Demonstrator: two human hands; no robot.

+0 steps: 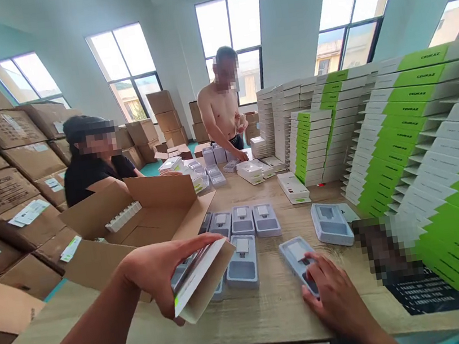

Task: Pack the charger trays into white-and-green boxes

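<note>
Head view: L hand (162, 275) — fingers curled over top, thumb hidden, pinching white card box (204, 282): light, stiff, crushable; hold by long edges. Long axis runs diagonally, open end up-right. R hand (336, 296) — fingers pressed on grey plastic tray (297, 262), thin, prob. slick, long axis pointing away, on wooden worktop (275, 313).

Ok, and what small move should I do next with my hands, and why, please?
Probably bring the pale grey plastic tray under your right hand up to the white cardboard box in your left hand. The box seems open and is already lifted off the table, and your right fingers are already on the tray.
</note>
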